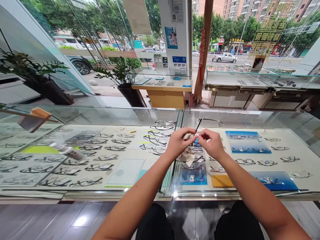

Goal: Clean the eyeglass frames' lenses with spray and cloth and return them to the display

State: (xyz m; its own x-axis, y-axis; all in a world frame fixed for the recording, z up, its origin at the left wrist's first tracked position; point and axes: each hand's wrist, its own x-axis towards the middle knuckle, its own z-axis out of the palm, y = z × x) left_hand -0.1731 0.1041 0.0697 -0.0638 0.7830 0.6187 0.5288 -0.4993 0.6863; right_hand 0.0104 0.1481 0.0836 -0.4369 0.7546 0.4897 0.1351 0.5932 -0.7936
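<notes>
My left hand [180, 140] and my right hand [212, 142] meet above the glass counter, fingers pinched together on a pair of eyeglasses [210, 120]. A thin dark temple of it sticks up and bends away to the right. Most of the frame is hidden behind my fingers. Below my left hand hangs or lies a pale, crumpled cloth [188, 157]; whether that hand grips it I cannot make out. Left of my hands, several eyeglasses [157, 137] form a column on the counter.
Rows of eyeglasses fill the glass display counter [155, 196]. A white bottle [67, 151] is on its left part, near an orange-and-grey block [37, 118]. Blue display boards [247, 141] and a yellow pad [222, 181] lie at right. Potted plants [128, 93] and another showcase [162, 88] stand beyond.
</notes>
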